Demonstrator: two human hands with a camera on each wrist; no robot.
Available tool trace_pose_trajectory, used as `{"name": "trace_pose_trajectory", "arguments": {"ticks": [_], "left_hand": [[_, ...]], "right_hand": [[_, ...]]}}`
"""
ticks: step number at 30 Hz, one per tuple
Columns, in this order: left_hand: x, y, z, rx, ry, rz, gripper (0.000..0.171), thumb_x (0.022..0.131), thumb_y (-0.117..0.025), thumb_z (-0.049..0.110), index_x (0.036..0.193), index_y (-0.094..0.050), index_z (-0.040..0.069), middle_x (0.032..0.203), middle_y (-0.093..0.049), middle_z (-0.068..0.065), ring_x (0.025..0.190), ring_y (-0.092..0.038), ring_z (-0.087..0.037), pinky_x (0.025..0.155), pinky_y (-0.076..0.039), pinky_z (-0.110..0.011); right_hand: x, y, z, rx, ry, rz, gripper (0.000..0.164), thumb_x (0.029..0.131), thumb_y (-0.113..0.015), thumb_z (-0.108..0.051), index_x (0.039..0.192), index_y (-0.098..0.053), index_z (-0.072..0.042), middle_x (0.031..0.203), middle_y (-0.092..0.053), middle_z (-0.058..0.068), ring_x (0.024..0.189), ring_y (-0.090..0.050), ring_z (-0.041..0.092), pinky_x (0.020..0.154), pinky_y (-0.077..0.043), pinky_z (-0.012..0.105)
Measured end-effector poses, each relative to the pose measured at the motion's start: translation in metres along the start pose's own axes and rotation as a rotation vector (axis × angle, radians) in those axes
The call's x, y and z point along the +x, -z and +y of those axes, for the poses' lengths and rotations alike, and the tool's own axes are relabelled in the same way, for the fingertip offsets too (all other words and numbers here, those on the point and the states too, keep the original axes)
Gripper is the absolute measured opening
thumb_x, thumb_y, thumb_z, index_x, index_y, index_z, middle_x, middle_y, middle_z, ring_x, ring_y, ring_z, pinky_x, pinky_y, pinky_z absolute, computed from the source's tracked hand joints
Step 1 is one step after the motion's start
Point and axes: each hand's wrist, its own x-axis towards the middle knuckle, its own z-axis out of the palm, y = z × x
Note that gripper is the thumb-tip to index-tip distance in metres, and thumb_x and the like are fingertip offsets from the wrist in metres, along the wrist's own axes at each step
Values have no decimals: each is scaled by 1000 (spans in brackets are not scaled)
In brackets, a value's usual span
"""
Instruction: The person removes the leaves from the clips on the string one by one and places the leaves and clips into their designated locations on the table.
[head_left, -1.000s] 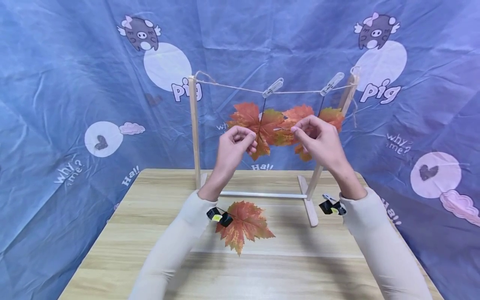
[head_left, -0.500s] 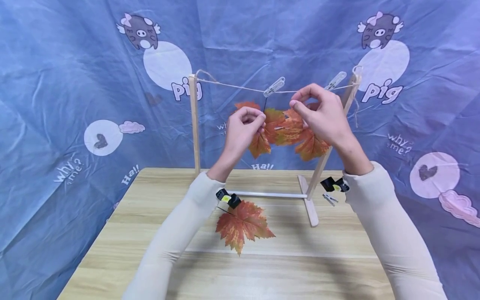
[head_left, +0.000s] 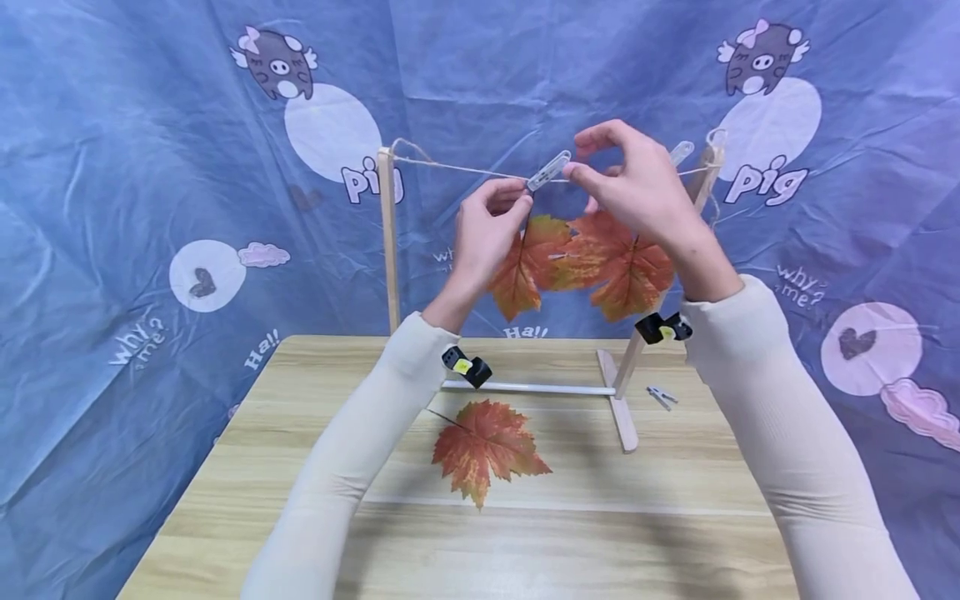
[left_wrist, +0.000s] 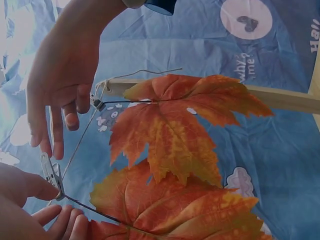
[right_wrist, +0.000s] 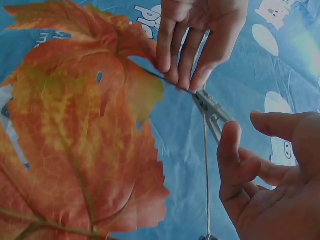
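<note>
The clip (head_left: 549,171) sits on the line (head_left: 465,169), far middle, its leaf (head_left: 522,265) hanging below. I'd judge it's being worked at; next calls for squeezing its tail. The left hand (head_left: 486,229) seems to pinch the stem under it, though fingers hide exactly what. The right hand (head_left: 637,179), right of it, is spread, grasping nothing. A loose leaf (head_left: 487,450) lies near.

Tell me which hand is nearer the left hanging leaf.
Left hand: by the top of the stem of that leaf, at the lower end of the clip. Right hand: farther off, by its upper end.
</note>
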Motion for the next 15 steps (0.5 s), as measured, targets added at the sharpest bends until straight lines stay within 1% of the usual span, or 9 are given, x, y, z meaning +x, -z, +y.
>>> {"name": "trace_pose_trajectory", "arguments": {"ticks": [4,8,12,15], "left_hand": [[3,-3,-1,-19,6,-25,22,100,-72,8,121,-76,1,119,-78,-14,103,-75,-19,87,-58,-18],[5,-5,-3,-45,14,-57,21,101,-72,8,119,-76,-1,116,-78,-16,102,-75,-17,83,-57,-16],[7,-6,-3,-61,14,-77,20,100,-74,10,117,-76,-1,111,-80,-16,94,-74,-11,78,-54,-16],[8,-5,-3,-64,13,-70,20,99,-75,9,115,-77,-2,106,-79,-15,88,-70,-7,75,-53,-17]], "right_hand": [[2,-2,-4,-37,-22,-49,65,102,-67,-50,157,-50,-19,157,-55,4,70,-73,10,60,-54,23],[5,-4,-5,-75,-45,-81,70,103,-65,-53,161,-45,-20,157,-56,6,69,-73,15,54,-52,26],[7,-7,-5,-76,-38,-75,66,104,-65,-51,158,-50,-17,151,-59,10,66,-72,17,54,-52,25],[9,-11,-7,-67,-20,-49,58,104,-66,-48,151,-57,-16,144,-64,11,62,-70,14,55,-52,22]]}}
